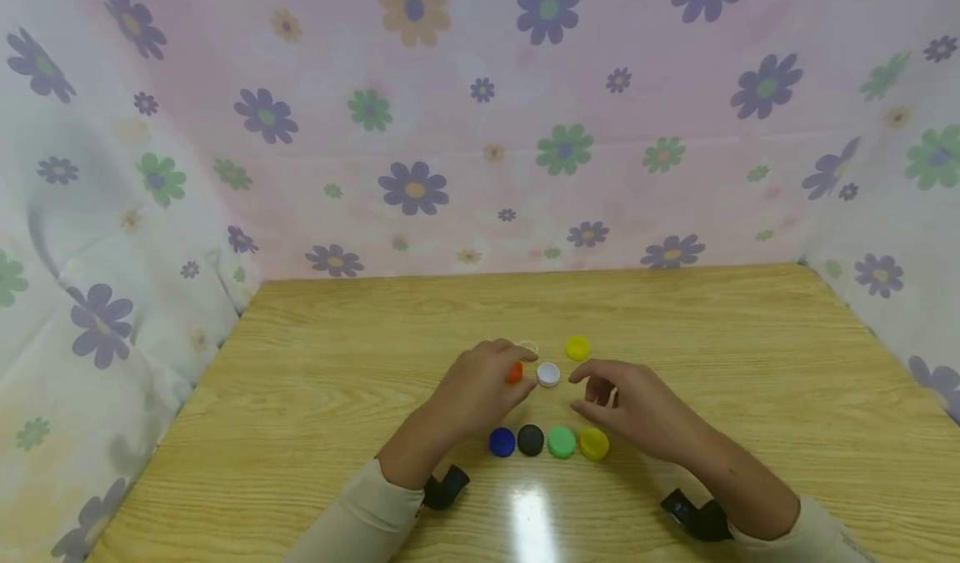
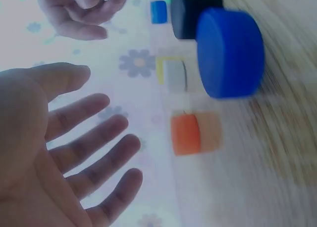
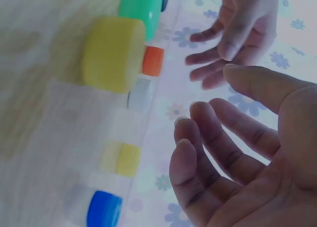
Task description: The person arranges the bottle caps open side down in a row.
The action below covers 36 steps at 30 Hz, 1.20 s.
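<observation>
My left hand (image 1: 476, 388) hovers over the table with its fingers spread, holding nothing. In the head view it partly covers an orange cap (image 1: 513, 372); the left wrist view has that orange cap (image 2: 185, 134) on the table, apart from the fingers. A white cap (image 1: 548, 374), hollow side up, lies between the two hands. My right hand (image 1: 637, 404) is raised with loosely bent fingers and an empty palm. Beyond it lies a yellow cap (image 1: 577, 348). A blue cap (image 3: 104, 209) shows in the right wrist view, hidden behind the right hand in the head view.
Nearer the body, a row holds a dark blue cap (image 1: 502, 442), a black cap (image 1: 530, 439), a green cap (image 1: 561, 442) and another yellow cap (image 1: 594, 444). A thin pale ring (image 1: 529, 347) shows behind the left fingers. Flowered cloth (image 1: 450, 129) surrounds the wooden table (image 1: 337, 329).
</observation>
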{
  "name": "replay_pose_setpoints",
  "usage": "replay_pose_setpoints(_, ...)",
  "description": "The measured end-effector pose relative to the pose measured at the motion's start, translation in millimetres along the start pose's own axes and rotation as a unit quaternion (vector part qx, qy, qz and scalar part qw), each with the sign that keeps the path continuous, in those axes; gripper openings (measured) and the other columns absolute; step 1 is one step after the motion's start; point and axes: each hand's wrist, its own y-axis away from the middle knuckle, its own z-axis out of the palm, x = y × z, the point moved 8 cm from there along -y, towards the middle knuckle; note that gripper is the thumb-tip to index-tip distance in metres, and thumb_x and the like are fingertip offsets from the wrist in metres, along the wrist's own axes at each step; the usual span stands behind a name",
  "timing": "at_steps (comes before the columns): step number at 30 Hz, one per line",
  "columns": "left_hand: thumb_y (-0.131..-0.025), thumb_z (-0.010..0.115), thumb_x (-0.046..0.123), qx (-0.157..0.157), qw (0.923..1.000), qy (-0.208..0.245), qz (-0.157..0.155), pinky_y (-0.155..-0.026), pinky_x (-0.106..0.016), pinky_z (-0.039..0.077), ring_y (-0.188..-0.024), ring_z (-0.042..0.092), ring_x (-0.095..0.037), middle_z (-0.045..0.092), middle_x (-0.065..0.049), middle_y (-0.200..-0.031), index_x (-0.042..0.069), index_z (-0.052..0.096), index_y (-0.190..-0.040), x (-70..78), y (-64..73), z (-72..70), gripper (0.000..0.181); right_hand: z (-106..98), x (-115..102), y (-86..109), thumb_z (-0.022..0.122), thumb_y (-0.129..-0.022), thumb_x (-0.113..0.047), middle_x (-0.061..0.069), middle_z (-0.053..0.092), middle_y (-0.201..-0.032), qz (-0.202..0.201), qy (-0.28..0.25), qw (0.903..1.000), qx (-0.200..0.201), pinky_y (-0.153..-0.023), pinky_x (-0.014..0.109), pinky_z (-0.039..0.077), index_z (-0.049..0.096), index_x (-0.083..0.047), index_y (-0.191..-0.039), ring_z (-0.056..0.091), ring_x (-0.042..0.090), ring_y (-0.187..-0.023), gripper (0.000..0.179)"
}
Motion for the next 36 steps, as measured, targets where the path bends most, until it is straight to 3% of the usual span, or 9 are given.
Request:
replay_pose_setpoints(4,-0.098,0.064,0.035,-0.003,0.9993,-0.006,-0.036,-0.099,-0.043,0.051,-0.120,0.061,-0.023,0.065,-0.001,-0.128,0.019,0.065,-0.131,-13.4,-0.8,2.6,0.037,2.3,-4.5,-11.9,0.073,-0.092,-0.019,-0.008,0.064,-0.082,0.005,0.014,0.9999,0.007,-0.064,0.022,0.051,0.070,-0.009,-0.115,0.058,0.005,-0.074,0.025)
replay_pose_setpoints(11,-0.097,0.067,0.032,-0.010,0.9972,-0.028,-0.069,-0.093,-0.045,0.053,-0.115,0.062,-0.025,0.066,-0.004,-0.124,0.016,0.065,-0.131,-27.7,-1.4,4.7,0.038,12.3,-12.0,-33.9,0.071,-0.094,-0.020,-0.005,0.067,-0.087,0.006,0.017,0.9998,0.000,-0.066,0.023,0.049,0.071,-0.008,-0.115,0.058,0.009,-0.079,0.024)
replay_pose_setpoints(22,-0.096,0.068,0.030,-0.023,0.9968,-0.030,-0.070,-0.091,-0.042,0.054,-0.111,0.064,-0.025,0.068,-0.005,-0.123,0.015,0.062,-0.136,-35.9,-2.2,12.9,0.043,32.2,-17.8,-54.9,0.071,-0.093,-0.020,0.014,0.068,-0.124,0.025,0.008,0.9982,-0.054,-0.071,0.029,0.051,0.065,-0.004,-0.131,0.059,0.017,-0.088,0.042)
replay_pose_setpoints(26,-0.096,0.068,0.030,-0.026,0.9967,-0.028,-0.072,-0.089,-0.042,0.054,-0.107,0.064,-0.025,0.069,-0.005,-0.119,0.014,0.064,-0.133,-35.7,-3.4,15.4,0.040,37.9,-14.0,-56.0,0.072,-0.093,-0.018,0.013,0.067,-0.122,0.030,-0.001,0.9965,-0.078,-0.063,0.026,0.046,0.061,-0.002,-0.136,0.053,0.014,-0.074,0.047)
replay_pose_setpoints(36,-0.096,0.069,0.024,-0.027,0.9966,-0.022,-0.074,-0.086,-0.037,0.054,-0.098,0.064,-0.021,0.072,-0.003,-0.110,0.013,0.069,-0.125,-36.3,-3.2,15.5,0.031,48.8,-14.9,-56.2,0.070,-0.094,-0.015,0.005,0.061,-0.089,0.008,-0.036,0.9931,-0.111,-0.051,0.021,0.035,0.061,-0.001,-0.134,0.042,0.010,-0.058,0.044)
